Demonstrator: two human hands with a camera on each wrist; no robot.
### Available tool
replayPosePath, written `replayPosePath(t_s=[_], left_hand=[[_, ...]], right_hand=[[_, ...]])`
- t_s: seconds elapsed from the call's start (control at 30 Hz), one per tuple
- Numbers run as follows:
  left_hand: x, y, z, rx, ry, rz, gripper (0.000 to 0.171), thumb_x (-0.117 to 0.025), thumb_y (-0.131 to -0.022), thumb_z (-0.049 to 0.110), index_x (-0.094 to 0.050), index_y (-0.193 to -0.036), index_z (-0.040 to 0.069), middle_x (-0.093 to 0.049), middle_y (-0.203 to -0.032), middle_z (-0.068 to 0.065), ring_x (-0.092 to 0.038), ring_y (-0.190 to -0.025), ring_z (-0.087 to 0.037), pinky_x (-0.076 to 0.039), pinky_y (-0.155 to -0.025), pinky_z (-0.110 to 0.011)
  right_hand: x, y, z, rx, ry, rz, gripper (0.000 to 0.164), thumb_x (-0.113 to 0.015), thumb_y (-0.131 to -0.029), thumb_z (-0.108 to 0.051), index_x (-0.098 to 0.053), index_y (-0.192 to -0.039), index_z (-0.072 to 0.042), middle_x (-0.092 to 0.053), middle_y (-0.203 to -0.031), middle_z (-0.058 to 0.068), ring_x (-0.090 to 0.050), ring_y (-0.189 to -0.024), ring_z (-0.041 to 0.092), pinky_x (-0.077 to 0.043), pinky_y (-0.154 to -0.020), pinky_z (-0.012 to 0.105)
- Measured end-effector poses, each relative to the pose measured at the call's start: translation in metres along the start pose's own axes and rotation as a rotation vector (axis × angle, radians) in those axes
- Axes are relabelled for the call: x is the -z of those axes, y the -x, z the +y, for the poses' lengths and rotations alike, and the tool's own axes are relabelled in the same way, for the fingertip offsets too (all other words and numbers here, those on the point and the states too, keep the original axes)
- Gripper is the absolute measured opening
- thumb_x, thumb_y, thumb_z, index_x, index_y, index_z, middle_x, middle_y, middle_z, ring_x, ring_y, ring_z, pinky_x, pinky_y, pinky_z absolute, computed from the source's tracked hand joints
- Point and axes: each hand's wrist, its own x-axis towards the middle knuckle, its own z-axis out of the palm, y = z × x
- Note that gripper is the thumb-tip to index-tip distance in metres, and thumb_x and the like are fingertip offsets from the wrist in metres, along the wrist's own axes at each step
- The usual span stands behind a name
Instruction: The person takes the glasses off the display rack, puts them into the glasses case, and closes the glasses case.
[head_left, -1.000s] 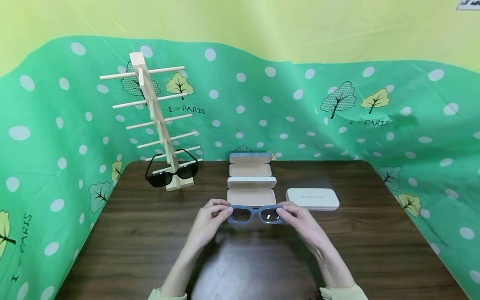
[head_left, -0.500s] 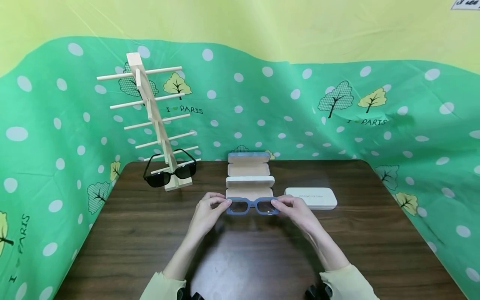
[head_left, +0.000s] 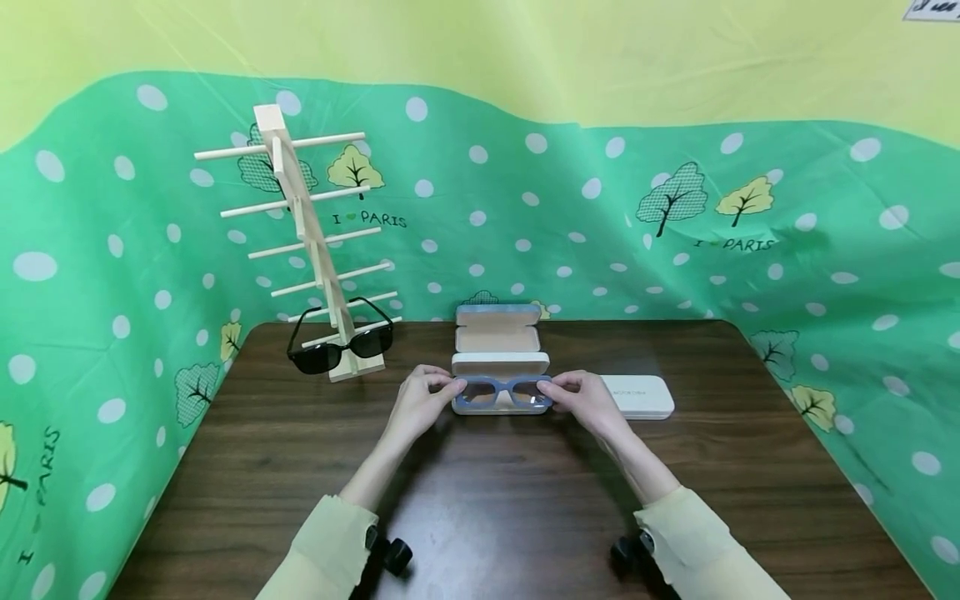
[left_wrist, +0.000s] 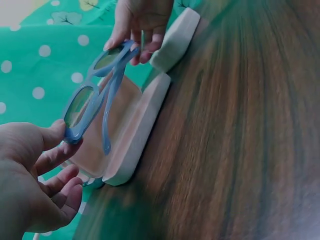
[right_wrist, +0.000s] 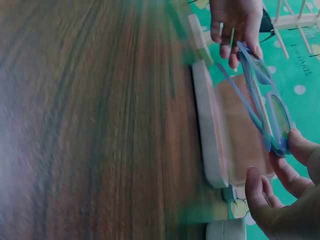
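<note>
Blue glasses [head_left: 504, 386]: held over the nearer open case [head_left: 500, 363]
Left hand [head_left: 418, 403]: pinches their nine o'clock end
Right hand [head_left: 591, 405]: pinches their three o'clock end
Closed case [head_left: 643, 397]: toward three o'clock

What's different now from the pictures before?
The blue glasses moved forward and are now above the nearer open case. The left hand and right hand moved with them, still holding one end each; nothing was let go. The black sunglasses on the wooden stand, the closed white case and the farther open case stayed put.
</note>
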Motion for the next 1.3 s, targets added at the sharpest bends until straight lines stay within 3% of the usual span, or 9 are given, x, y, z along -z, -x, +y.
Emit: replayPosePath(t_s=[0.43, 0.57, 0.7, 0.8, 1.03, 1.3], left_hand=[[-0.005, -0.017, -0.012, -0.034, -0.089, -0.018, 0.029, -0.074, -0.095, 0.028, -0.082, -0.09, 0.001, -0.069, -0.121, -0.016, -0.061, -0.118, -0.034, -0.048, -0.102, -0.05], [-0.006, -0.019, -0.012, -0.034, -0.11, -0.019, 0.03, -0.075, -0.095, 0.028, -0.082, -0.09, 0.0, -0.07, -0.12, -0.017, -0.059, -0.12, -0.036, -0.047, -0.103, -0.051], [-0.007, -0.021, -0.013, -0.036, -0.126, -0.009, 0.029, -0.075, -0.094, 0.028, -0.082, -0.09, 0.0, -0.07, -0.119, -0.017, -0.059, -0.119, -0.037, -0.047, -0.103, -0.052], [-0.01, -0.023, -0.015, -0.037, -0.149, 0.0, 0.029, -0.076, -0.093, 0.028, -0.082, -0.09, 0.0, -0.07, -0.117, -0.016, -0.059, -0.118, -0.036, -0.046, -0.102, -0.051], [-0.012, -0.026, -0.019, -0.023, -0.179, 0.014, 0.028, -0.077, -0.091, 0.03, -0.083, -0.089, 0.003, -0.071, -0.116, -0.015, -0.057, -0.116, -0.037, -0.045, -0.102, -0.05], [-0.015, -0.03, -0.023, -0.026, -0.19, 0.043, 0.025, -0.081, -0.088, 0.031, -0.084, -0.086, 0.006, -0.072, -0.108, -0.013, -0.059, -0.109, -0.033, -0.046, -0.098, -0.046]], right_hand=[[-0.002, -0.021, 0.003, 0.044, 0.134, -0.045, 0.027, -0.07, -0.099, -0.02, -0.077, -0.105, 0.006, -0.074, -0.112, 0.022, -0.076, -0.08, 0.026, -0.061, -0.074, 0.032], [0.001, -0.026, -0.001, 0.038, 0.122, -0.096, 0.025, -0.064, -0.102, -0.012, -0.074, -0.106, 0.011, -0.072, -0.091, 0.019, -0.072, -0.07, 0.02, -0.064, -0.071, 0.038], [0.002, -0.03, -0.004, -0.006, 0.151, -0.126, 0.025, -0.063, -0.103, -0.012, -0.074, -0.105, 0.01, -0.062, -0.067, 0.006, -0.061, -0.055, 0.009, -0.062, -0.061, 0.035], [0.0, -0.033, -0.003, -0.044, 0.196, -0.13, 0.024, -0.065, -0.102, -0.016, -0.075, -0.103, 0.006, -0.06, -0.061, 0.002, -0.056, -0.049, 0.006, -0.06, -0.056, 0.032], [-0.004, -0.04, 0.0, -0.083, 0.284, -0.13, 0.022, -0.068, -0.1, -0.018, -0.078, -0.105, 0.001, -0.065, -0.062, 0.005, -0.056, -0.046, 0.006, -0.059, -0.054, 0.033], [-0.005, -0.042, -0.001, -0.055, 0.324, -0.102, 0.018, -0.071, -0.098, -0.017, -0.078, -0.093, -0.002, -0.069, -0.062, 0.008, -0.058, -0.044, 0.007, -0.059, -0.054, 0.034]])
